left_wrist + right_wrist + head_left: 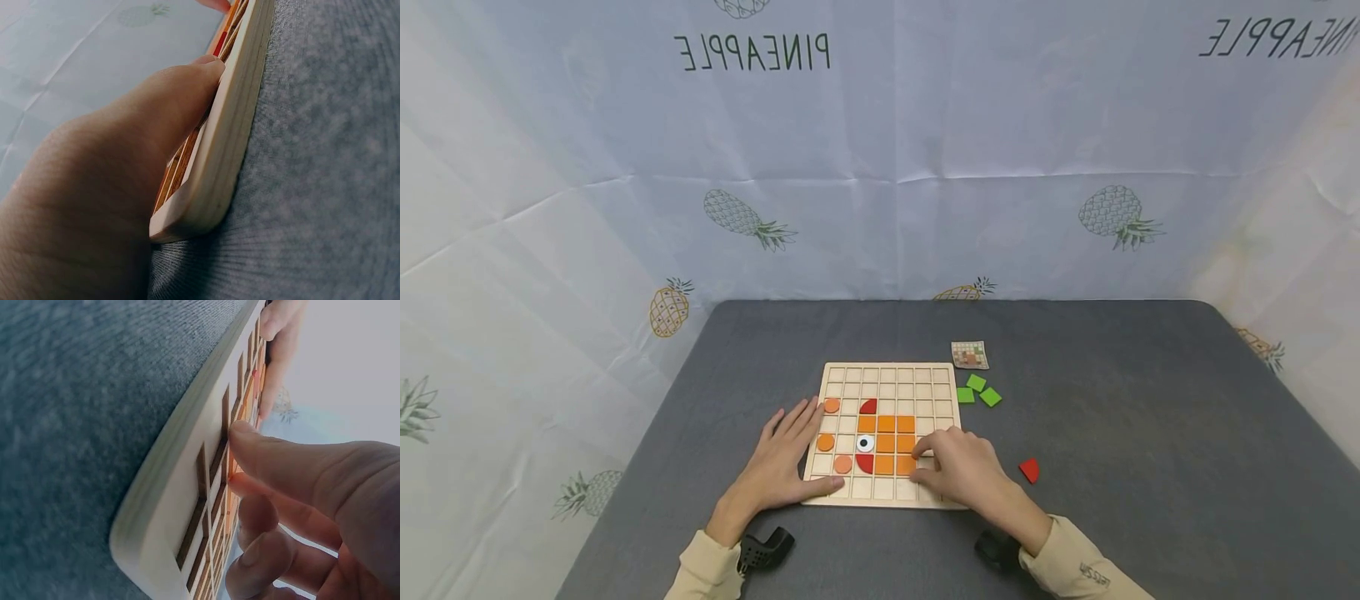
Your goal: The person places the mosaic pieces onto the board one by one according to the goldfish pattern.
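A wooden grid board (932, 388) lies on the table. My left hand (786, 454) rests along its left side, fingers spread and thumb across the near left corner; in the left wrist view the thumb (181, 94) lies on the rim. My right hand (962, 467) pinches an orange square tile (913, 464) at the right end of the lowest orange row, thumb and forefinger at its edges. Several orange square tiles (886, 443) form a block, with a white eye tile (865, 443) and red quarter-round tiles (868, 407) on its left. Three orange discs (826, 442) sit farther left.
Three green square tiles (991, 397) lie right of the board, below a small pattern card (970, 355). A loose red quarter-round tile (1030, 471) lies beyond my right hand. The grey table (1112, 417) ends at a pineapple-print curtain (895, 225).
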Motion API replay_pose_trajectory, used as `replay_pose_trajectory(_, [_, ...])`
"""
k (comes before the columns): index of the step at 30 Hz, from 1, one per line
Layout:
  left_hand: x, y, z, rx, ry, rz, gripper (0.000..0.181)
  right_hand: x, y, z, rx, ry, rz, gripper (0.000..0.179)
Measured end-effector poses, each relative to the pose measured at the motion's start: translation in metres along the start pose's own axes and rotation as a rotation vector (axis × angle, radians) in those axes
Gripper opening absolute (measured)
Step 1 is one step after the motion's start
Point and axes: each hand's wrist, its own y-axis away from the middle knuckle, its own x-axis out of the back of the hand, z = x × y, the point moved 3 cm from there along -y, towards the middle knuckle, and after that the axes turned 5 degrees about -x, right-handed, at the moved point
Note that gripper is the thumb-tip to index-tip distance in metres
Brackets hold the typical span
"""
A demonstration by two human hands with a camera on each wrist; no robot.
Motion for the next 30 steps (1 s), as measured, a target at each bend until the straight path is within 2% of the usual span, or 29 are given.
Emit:
replay_pose_trajectory(11, [0.0,-0.001,0.0,-0.009,0.002,-0.001,0.111,0.015,0.01,0.014,-0.037,0.002,0.03,0.024])
replay_pose_trajectory(19, [0.0,0.0,-0.001,-0.014,0.005,0.002,0.111,0.03,0.02,0.029,-0.058,0.049,0.04,0.028])
replay_pose_trajectory(30, [0.0,0.0,-0.001,-0.003,0.013,-0.009,0.111,0.059,0.036,0.069,-0.108,0.041,0.017,0.035])
